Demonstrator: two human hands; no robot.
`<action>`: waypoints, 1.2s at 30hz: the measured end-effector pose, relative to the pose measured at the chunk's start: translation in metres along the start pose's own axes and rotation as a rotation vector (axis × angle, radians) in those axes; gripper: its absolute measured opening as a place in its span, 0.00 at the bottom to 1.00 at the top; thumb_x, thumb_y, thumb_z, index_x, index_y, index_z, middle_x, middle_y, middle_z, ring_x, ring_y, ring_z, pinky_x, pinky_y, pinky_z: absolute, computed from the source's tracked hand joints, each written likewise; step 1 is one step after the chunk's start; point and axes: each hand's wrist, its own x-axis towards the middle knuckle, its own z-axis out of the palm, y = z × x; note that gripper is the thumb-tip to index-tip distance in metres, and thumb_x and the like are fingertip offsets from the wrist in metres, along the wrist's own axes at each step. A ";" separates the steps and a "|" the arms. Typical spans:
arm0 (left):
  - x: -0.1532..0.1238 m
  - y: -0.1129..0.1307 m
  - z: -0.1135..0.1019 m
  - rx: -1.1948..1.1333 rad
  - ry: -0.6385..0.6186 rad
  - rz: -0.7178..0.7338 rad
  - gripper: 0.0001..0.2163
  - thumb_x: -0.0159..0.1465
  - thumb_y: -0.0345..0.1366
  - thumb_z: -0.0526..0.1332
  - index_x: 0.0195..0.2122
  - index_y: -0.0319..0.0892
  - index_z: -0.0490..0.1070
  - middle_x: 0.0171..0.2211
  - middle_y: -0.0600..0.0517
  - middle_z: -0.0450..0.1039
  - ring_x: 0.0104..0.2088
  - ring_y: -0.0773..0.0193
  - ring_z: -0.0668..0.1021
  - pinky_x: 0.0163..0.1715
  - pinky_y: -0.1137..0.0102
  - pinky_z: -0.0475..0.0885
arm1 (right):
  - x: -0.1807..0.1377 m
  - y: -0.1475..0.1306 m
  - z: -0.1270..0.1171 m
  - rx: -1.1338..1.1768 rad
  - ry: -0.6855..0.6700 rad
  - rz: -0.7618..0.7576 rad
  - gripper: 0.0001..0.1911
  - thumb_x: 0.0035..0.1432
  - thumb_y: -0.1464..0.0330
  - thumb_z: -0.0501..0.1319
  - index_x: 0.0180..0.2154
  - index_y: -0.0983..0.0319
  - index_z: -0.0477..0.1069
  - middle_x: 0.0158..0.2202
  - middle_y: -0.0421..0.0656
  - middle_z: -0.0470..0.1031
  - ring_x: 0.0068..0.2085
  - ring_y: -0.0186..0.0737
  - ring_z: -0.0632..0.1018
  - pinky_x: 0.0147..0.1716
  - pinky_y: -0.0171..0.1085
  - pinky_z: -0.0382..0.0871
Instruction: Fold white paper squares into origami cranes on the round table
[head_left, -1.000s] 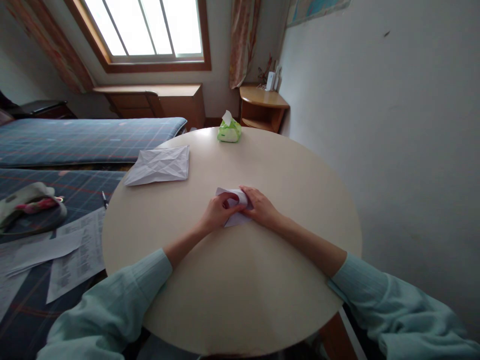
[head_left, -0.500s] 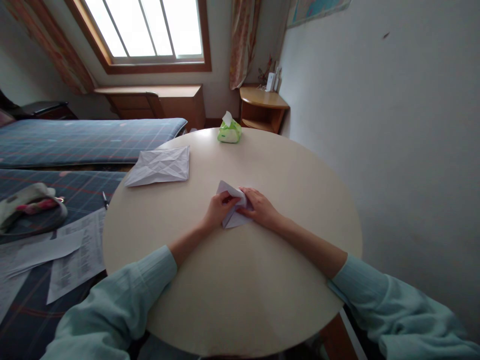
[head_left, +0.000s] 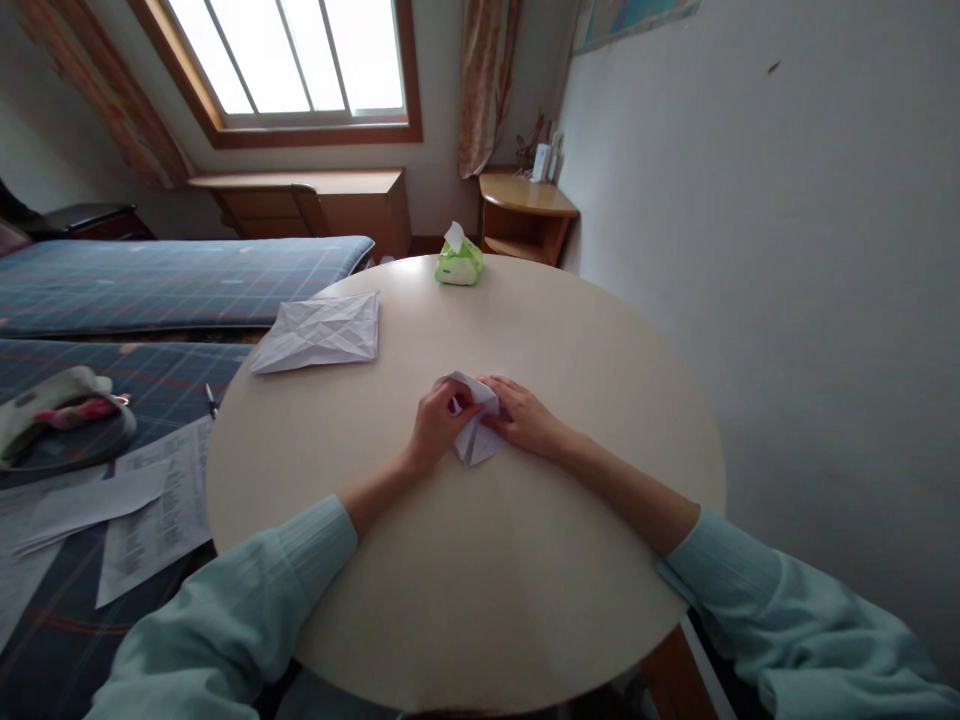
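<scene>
A small folded sheet of white paper (head_left: 477, 443) is between my two hands, near the middle of the round table (head_left: 495, 570). My left hand (head_left: 441, 420) pinches its left and upper part between thumb and fingers. From the other side, my right hand (head_left: 525, 415) grips the right edge, thumb toward me and fingers behind. Part of the paper is covered by the fingers, so its full shape is hidden. A pointed corner sticks out toward me below the hands.
Creased white papers (head_left: 322, 332) lie at the table's left back edge. A green tissue pack (head_left: 459, 262) stands at the far edge. Left of the table, a plaid bed holds printed sheets (head_left: 154, 510), a pen (head_left: 211, 400) and a pale bag (head_left: 64, 410). A wall (head_left: 817, 300) rises on the right.
The paper has turned and been bent further; its lower corner now points toward me. My left hand has shifted slightly, its upper paper corner folded over. My right hand has barely moved.
</scene>
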 end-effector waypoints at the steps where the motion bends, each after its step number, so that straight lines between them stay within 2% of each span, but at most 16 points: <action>1: -0.001 0.001 -0.002 0.050 0.049 0.050 0.09 0.51 0.37 0.63 0.23 0.40 0.64 0.22 0.54 0.66 0.24 0.69 0.69 0.26 0.74 0.67 | 0.000 0.001 0.000 0.006 -0.003 0.005 0.28 0.50 0.68 0.58 0.54 0.62 0.57 0.52 0.50 0.64 0.55 0.45 0.63 0.53 0.48 0.57; 4: 0.000 0.005 -0.010 0.157 0.235 0.176 0.14 0.48 0.42 0.65 0.30 0.40 0.65 0.30 0.50 0.68 0.33 0.64 0.71 0.34 0.68 0.68 | 0.000 0.003 -0.001 0.017 -0.015 0.011 0.28 0.50 0.68 0.58 0.54 0.62 0.57 0.52 0.50 0.64 0.55 0.46 0.62 0.53 0.48 0.57; 6: 0.003 0.008 -0.016 0.175 0.271 0.246 0.23 0.46 0.44 0.66 0.40 0.39 0.64 0.40 0.44 0.67 0.44 0.58 0.69 0.43 0.62 0.66 | -0.001 0.005 -0.002 0.026 -0.036 -0.012 0.28 0.50 0.67 0.58 0.54 0.62 0.57 0.53 0.49 0.63 0.56 0.46 0.61 0.53 0.49 0.56; 7: 0.004 0.008 -0.019 0.165 0.203 0.285 0.26 0.46 0.44 0.66 0.44 0.39 0.63 0.44 0.42 0.66 0.47 0.56 0.67 0.46 0.61 0.64 | -0.001 0.006 -0.002 0.031 -0.048 -0.031 0.27 0.50 0.67 0.58 0.54 0.62 0.57 0.53 0.49 0.63 0.56 0.46 0.61 0.53 0.49 0.56; 8: 0.006 0.008 -0.021 0.144 0.080 0.323 0.27 0.46 0.44 0.66 0.46 0.39 0.62 0.46 0.42 0.66 0.49 0.56 0.67 0.48 0.60 0.63 | -0.001 0.007 -0.003 0.033 -0.058 -0.049 0.27 0.50 0.67 0.58 0.53 0.62 0.57 0.54 0.49 0.63 0.57 0.47 0.60 0.54 0.49 0.56; 10: 0.007 0.007 -0.024 0.074 -0.174 0.365 0.22 0.51 0.41 0.63 0.47 0.40 0.64 0.45 0.44 0.69 0.47 0.58 0.69 0.47 0.63 0.65 | -0.002 0.009 -0.003 0.029 -0.072 -0.080 0.27 0.50 0.67 0.58 0.53 0.62 0.57 0.54 0.50 0.63 0.57 0.47 0.60 0.53 0.49 0.55; 11: 0.007 0.006 -0.023 0.027 -0.262 0.366 0.18 0.54 0.39 0.62 0.45 0.41 0.66 0.43 0.45 0.71 0.46 0.60 0.71 0.46 0.65 0.66 | -0.002 0.009 -0.002 0.027 -0.076 -0.093 0.28 0.50 0.67 0.58 0.53 0.62 0.57 0.54 0.50 0.62 0.57 0.47 0.61 0.53 0.49 0.55; 13: 0.005 0.003 -0.022 -0.066 -0.322 0.340 0.11 0.57 0.36 0.58 0.41 0.41 0.70 0.40 0.46 0.73 0.44 0.62 0.73 0.44 0.67 0.67 | -0.003 0.009 -0.002 0.030 -0.073 -0.118 0.28 0.50 0.67 0.58 0.54 0.61 0.56 0.54 0.50 0.62 0.56 0.46 0.61 0.53 0.49 0.56; 19: -0.003 0.003 -0.019 -0.123 -0.147 0.169 0.08 0.58 0.29 0.55 0.36 0.42 0.73 0.37 0.49 0.75 0.38 0.65 0.75 0.40 0.70 0.69 | -0.002 -0.001 -0.007 -0.015 0.071 -0.083 0.28 0.45 0.62 0.62 0.48 0.65 0.58 0.50 0.55 0.62 0.52 0.50 0.63 0.50 0.49 0.59; 22: -0.003 0.006 -0.019 -0.099 -0.068 0.023 0.07 0.57 0.30 0.56 0.34 0.42 0.72 0.35 0.51 0.76 0.36 0.66 0.76 0.39 0.72 0.69 | -0.002 -0.008 -0.011 -0.060 0.109 -0.053 0.23 0.42 0.63 0.64 0.41 0.63 0.60 0.43 0.52 0.64 0.46 0.49 0.66 0.45 0.48 0.62; 26: -0.002 0.006 -0.016 -0.164 0.021 -0.107 0.08 0.59 0.35 0.54 0.38 0.41 0.67 0.35 0.50 0.75 0.34 0.67 0.76 0.35 0.73 0.69 | -0.002 -0.013 -0.011 -0.015 0.067 0.041 0.15 0.43 0.66 0.63 0.32 0.62 0.59 0.33 0.46 0.66 0.34 0.41 0.67 0.33 0.39 0.64; 31: -0.003 0.006 -0.015 -0.293 -0.071 -0.045 0.15 0.63 0.44 0.47 0.44 0.40 0.62 0.39 0.46 0.74 0.37 0.66 0.75 0.38 0.71 0.68 | -0.001 -0.010 -0.009 0.106 -0.026 0.134 0.15 0.43 0.66 0.63 0.28 0.61 0.56 0.24 0.38 0.63 0.25 0.32 0.64 0.24 0.32 0.58; 34: -0.003 0.008 -0.017 -0.314 -0.139 0.057 0.21 0.57 0.48 0.54 0.46 0.39 0.61 0.42 0.44 0.72 0.41 0.63 0.74 0.41 0.69 0.68 | -0.001 -0.009 -0.009 0.110 -0.028 0.133 0.15 0.44 0.65 0.62 0.27 0.61 0.55 0.24 0.37 0.63 0.25 0.31 0.63 0.24 0.31 0.56; 36: 0.000 0.011 -0.019 -0.253 -0.138 0.072 0.22 0.52 0.46 0.61 0.45 0.40 0.63 0.41 0.45 0.72 0.41 0.62 0.74 0.41 0.69 0.68 | -0.001 -0.008 -0.009 0.106 -0.027 0.128 0.14 0.44 0.66 0.62 0.27 0.61 0.55 0.24 0.37 0.63 0.24 0.31 0.63 0.24 0.31 0.56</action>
